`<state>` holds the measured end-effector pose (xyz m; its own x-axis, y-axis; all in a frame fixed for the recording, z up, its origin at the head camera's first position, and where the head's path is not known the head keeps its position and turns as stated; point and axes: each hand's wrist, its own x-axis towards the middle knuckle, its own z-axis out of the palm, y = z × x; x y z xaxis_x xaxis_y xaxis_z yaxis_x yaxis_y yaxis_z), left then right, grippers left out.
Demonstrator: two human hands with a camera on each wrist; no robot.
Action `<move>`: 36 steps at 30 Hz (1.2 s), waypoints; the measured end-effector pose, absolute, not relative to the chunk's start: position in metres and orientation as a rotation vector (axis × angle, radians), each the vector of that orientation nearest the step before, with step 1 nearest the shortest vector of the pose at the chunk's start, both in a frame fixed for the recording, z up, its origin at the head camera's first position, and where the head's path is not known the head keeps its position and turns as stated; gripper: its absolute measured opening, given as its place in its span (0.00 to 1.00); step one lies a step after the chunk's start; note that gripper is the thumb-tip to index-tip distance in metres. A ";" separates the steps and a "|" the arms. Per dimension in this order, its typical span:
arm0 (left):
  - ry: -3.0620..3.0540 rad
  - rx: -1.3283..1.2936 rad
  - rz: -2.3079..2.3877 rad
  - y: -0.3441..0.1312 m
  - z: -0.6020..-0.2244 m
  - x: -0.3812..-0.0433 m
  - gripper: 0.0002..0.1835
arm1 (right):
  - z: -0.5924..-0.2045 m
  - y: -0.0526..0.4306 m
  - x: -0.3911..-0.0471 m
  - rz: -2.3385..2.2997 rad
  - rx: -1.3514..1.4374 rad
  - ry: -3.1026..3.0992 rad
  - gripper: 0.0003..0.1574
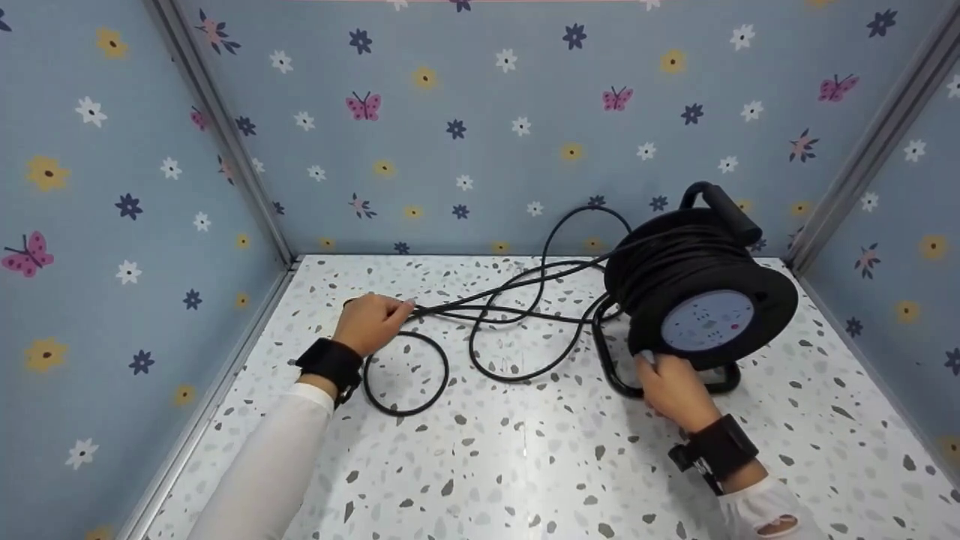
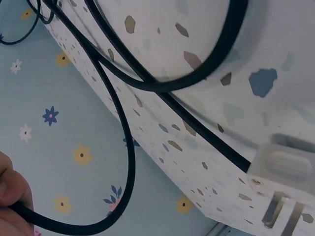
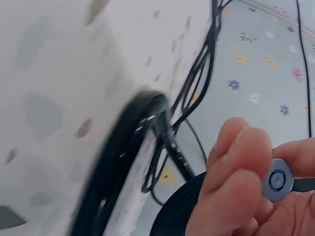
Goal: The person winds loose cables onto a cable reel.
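Observation:
A black cable reel [image 1: 675,274] stands tilted at the right of the head view, with a pale socket panel [image 1: 709,321] on its face. Loose black cable [image 1: 510,379] runs from it in loops to my left hand [image 1: 371,322], which pinches the cable between thumb and fingers. A white plug [image 2: 285,169] with metal prongs on the cable's end shows in the left wrist view; I cannot make it out in the head view. At the reel's lower rim my right hand [image 1: 675,390] grips a small grey knob [image 3: 278,181], its fingers curled round it.
Under the reel is a black tubular stand [image 1: 611,367], and a handle [image 1: 727,214] rises at its top. Speckled white tabletop [image 1: 480,465] lies below. Blue flowered panels [image 1: 480,150] with metal corner posts close the back and both sides.

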<state>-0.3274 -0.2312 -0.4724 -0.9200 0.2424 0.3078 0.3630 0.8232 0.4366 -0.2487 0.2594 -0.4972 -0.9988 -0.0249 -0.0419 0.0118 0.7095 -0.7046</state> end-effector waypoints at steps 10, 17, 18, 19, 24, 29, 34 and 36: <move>-2.745 -0.456 -0.661 -0.193 -0.471 -0.326 0.33 | -0.469 0.247 -0.247 -1.258 -0.077 2.931 0.37; -2.682 -0.518 -0.665 -0.170 -0.471 -0.330 0.32 | -0.448 0.249 -0.248 -1.296 -0.108 2.953 0.32; -2.672 -0.517 -0.666 -0.167 -0.471 -0.330 0.32 | -0.445 0.249 -0.248 -1.297 -0.121 2.965 0.32; -2.663 -0.514 -0.666 -0.163 -0.472 -0.330 0.31 | -0.442 0.250 -0.248 -1.299 -0.130 2.975 0.32; -2.652 -0.498 -0.670 -0.146 -0.473 -0.331 0.31 | -0.428 0.253 -0.248 -1.338 -0.127 3.003 0.35; -2.628 -0.535 -0.674 -0.129 -0.473 -0.332 0.29 | -0.418 0.260 -0.248 -1.380 -0.120 3.054 0.37; -2.630 -0.532 -0.747 -0.111 -0.471 -0.332 0.27 | -0.409 0.269 -0.250 -1.386 -0.140 3.115 0.39; -2.643 -0.520 -0.804 -0.105 -0.469 -0.331 0.26 | -0.406 0.272 -0.250 -1.392 -0.128 3.134 0.38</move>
<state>-0.3312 -0.1047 -0.4695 -0.8794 0.2455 0.4079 0.4311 0.7744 0.4631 -0.2503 0.2723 -0.4061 -0.9555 0.0493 0.2907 -0.1827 0.6750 -0.7149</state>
